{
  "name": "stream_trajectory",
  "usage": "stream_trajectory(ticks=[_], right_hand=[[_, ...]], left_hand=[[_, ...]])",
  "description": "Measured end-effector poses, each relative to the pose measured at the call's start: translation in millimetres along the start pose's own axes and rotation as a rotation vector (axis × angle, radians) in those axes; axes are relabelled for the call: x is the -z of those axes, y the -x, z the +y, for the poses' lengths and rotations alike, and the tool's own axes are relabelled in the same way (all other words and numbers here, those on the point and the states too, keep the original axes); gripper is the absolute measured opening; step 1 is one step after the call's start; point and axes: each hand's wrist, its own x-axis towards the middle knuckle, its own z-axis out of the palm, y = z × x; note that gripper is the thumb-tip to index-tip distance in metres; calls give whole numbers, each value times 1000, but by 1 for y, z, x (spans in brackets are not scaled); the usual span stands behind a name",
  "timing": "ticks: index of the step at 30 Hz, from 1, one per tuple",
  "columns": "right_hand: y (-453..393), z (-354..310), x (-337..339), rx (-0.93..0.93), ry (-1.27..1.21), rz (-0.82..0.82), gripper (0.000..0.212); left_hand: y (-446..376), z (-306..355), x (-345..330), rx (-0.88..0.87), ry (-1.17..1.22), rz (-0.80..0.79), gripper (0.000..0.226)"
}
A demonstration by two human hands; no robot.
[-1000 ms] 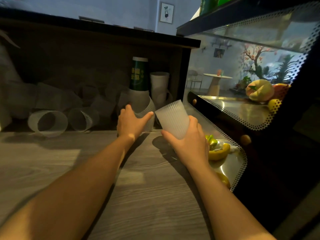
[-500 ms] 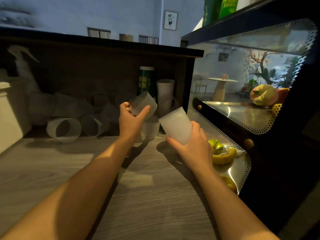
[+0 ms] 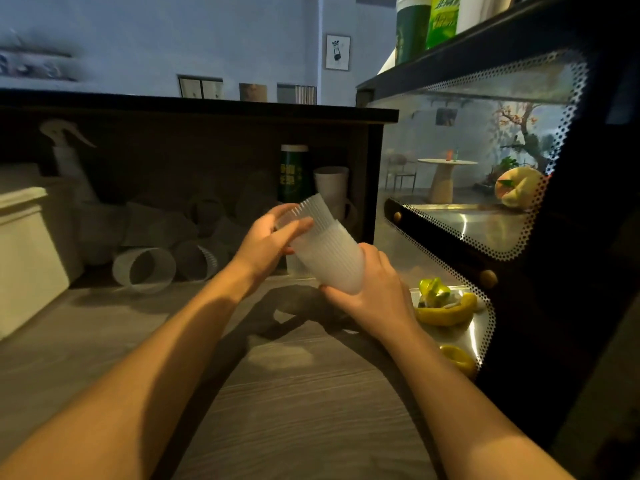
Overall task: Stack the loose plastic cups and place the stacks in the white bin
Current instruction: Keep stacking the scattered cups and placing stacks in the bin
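left hand [image 3: 266,242]: grip curled round upper ribbed cup [image 3: 311,214], partly nested on the lower | right hand [image 3: 375,289]: grip wrapped round lower ribbed cup [image 3: 332,261] | both cups held above worktop [image 3: 294,393], tilted | loose cups [image 3: 145,270] lay under shelf, behind | white bin [image 3: 24,244] at far left

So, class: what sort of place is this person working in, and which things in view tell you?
Probably a café or drinks counter. A glass display case holds fruit, disposable plastic cups lie piled under the counter, and a small round table shows beyond the glass.
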Motion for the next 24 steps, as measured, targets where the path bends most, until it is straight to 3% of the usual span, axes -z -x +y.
stream_trajectory(ticks=[4, 9, 11, 14, 17, 24], right_hand=[[3, -3, 0, -6, -69, 6, 78], [4, 1, 6, -65, -65, 24, 86], [2, 0, 10, -77, -24, 36, 83], [-1, 2, 14, -147, -13, 99, 77], [-3, 8, 15, -221, 0, 144, 77], [-3, 9, 11, -253, 56, 139, 76]], left_hand=[[8, 0, -5, 31, -226, -87, 96], [15, -3, -14, 92, -353, -290, 86], [14, -6, -16, 52, -329, -202, 84], [9, -13, -13, -27, -304, 97, 62], [7, -32, -4, 7, -440, 286, 61], [-21, -64, -5, 200, -719, 262, 95]])
